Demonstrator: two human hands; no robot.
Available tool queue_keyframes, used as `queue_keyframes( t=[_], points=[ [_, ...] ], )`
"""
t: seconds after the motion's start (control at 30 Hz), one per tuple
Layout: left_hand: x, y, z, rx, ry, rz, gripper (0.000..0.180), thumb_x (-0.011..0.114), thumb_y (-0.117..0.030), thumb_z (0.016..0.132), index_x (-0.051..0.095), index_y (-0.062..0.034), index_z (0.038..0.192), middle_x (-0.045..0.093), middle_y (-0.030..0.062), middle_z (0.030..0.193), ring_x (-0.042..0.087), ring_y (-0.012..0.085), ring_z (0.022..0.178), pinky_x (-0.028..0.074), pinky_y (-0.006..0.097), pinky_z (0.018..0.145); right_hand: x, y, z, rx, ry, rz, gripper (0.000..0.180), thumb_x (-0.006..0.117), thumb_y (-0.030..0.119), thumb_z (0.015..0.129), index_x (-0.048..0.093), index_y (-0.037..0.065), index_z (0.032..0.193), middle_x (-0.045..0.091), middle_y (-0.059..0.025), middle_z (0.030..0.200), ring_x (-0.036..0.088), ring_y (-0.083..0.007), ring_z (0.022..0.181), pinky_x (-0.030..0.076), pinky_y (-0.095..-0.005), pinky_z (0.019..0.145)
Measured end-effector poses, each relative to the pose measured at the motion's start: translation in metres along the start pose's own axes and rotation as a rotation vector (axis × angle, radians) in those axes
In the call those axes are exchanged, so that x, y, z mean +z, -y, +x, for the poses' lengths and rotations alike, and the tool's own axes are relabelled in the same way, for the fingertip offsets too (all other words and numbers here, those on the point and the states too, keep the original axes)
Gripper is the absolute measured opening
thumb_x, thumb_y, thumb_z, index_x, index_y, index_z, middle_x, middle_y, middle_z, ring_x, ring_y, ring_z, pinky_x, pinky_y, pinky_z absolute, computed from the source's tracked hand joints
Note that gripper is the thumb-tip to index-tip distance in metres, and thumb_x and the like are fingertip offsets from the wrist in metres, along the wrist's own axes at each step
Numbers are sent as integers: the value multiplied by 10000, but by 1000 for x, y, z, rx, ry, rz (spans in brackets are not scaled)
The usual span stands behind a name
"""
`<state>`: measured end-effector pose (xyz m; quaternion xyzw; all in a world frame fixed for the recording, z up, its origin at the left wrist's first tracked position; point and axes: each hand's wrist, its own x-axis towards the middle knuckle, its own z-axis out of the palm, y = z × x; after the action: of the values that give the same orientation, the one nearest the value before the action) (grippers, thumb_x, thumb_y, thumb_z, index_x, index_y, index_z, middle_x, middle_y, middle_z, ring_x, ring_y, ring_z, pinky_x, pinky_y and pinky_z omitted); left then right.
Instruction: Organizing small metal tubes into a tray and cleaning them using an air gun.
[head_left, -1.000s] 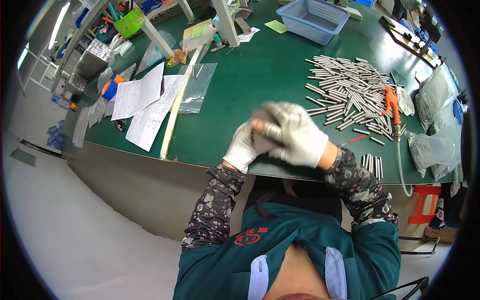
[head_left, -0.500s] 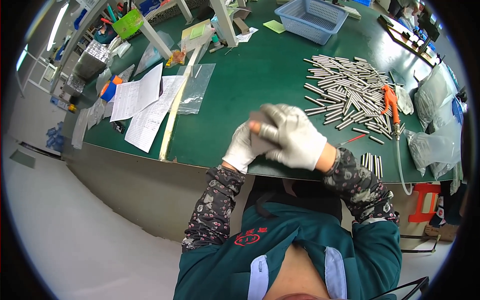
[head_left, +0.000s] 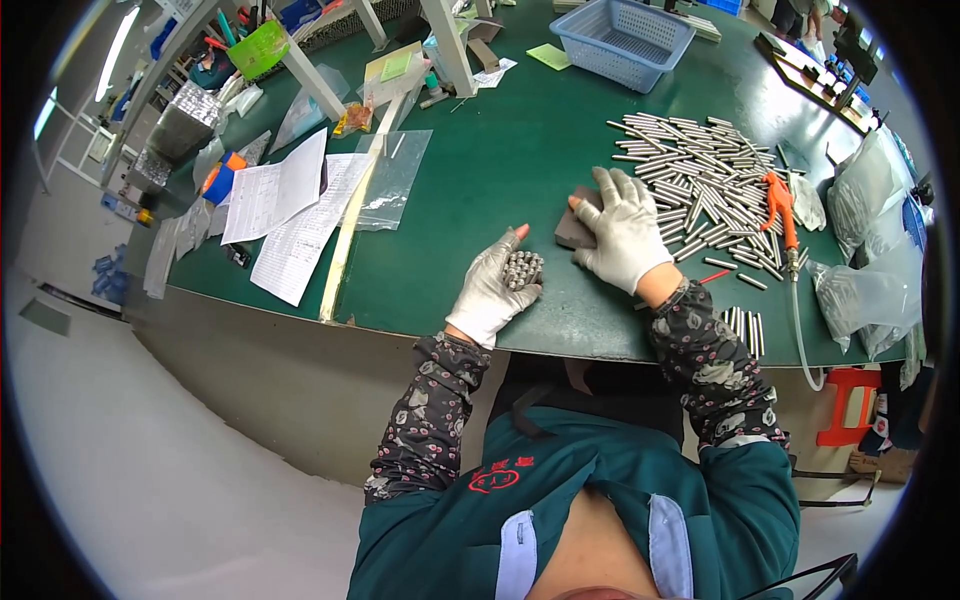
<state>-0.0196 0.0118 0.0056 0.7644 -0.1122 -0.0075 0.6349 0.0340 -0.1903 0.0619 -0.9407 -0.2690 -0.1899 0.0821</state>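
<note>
My left hand (head_left: pixel 490 290), gloved in white with a bare thumb tip, is closed around a bundle of short metal rods (head_left: pixel 523 270). Their round ends face up in a tight cluster. To the right, my gloved right hand (head_left: pixel 625 232) is over the green table with its fingers stretched out and apart. A flat brown-grey block (head_left: pixel 576 232) lies beside it, partly under the thumb and palm. Just beyond that hand spreads a large heap of loose metal rods (head_left: pixel 700 180). A few more rods (head_left: pixel 743 330) lie side by side at the table's front edge.
An orange air gun (head_left: pixel 780 205) with a clear hose stands right of the heap, near plastic bags (head_left: pixel 865 280). A blue basket (head_left: pixel 625 45) sits at the back. Printed papers (head_left: pixel 285 195), a clear bag (head_left: pixel 395 185) and tape rolls (head_left: pixel 222 178) lie on the left.
My right hand has moved right, off the rod bundle, bringing the brown-grey block down to the table. The rod ends in my left hand are now uncovered.
</note>
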Motion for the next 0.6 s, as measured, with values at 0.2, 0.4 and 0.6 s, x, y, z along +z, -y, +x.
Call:
queue_keyframes(
  t=[0.2, 0.4, 0.6],
  points=[
    [-4, 12, 0, 39, -29, 35, 903, 769, 25, 694, 281, -64, 1448, 494, 27, 1181, 508, 94, 1018, 432, 232, 909, -18, 30, -2, 14, 298, 544, 538, 723, 369, 698, 580, 60, 1115, 665, -163, 865, 642, -337, 851, 506, -403, 757],
    [-7, 29, 3, 91, -57, 132, 1086, 810, -356, 706, 102, -85, 1484, 567, 100, 1048, 603, 207, 945, 508, 327, 826, 21, 43, -3, 87, 314, 831, 499, 746, 249, 703, 573, 28, 1116, 661, -161, 883, 661, -287, 821, 517, -350, 751],
    [-10, 38, 3, 240, -92, 512, 1239, 804, -467, 644, -9, -48, 1480, 596, 73, 1101, 595, 212, 1029, 281, 500, 1077, 31, 43, -6, 154, 301, 921, 508, 756, 174, 703, 568, 20, 1149, 664, -142, 957, 662, -233, 880, 517, -312, 797]
  ],
)
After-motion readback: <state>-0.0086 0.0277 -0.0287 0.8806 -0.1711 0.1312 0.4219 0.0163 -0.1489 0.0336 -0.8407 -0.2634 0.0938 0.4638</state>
